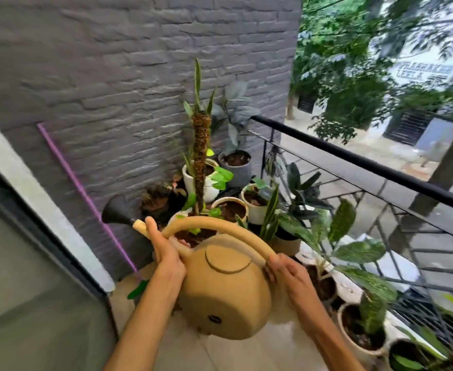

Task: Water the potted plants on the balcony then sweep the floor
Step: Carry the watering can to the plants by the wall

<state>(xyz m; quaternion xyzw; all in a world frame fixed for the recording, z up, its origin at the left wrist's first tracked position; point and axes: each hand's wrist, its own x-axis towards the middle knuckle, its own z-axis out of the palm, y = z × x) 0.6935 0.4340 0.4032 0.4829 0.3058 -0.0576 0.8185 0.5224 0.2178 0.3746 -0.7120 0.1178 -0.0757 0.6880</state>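
Between your two hands you carry the tan watering can, tipped forward above the pale tiled floor. Your left hand wraps its fingers around the spout base, and your right hand grips the back end of the arched handle. Its dark rose points toward the grey brick wall. Potted plants crowd the corner along the black railing. A purple stick leans on the wall.

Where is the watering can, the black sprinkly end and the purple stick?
watering can (225, 290): head view, on its tan round body.
sprinkler head (114, 210): head view, on the black cone.
purple stick (86, 194): head view, mid-shaft against the wall.
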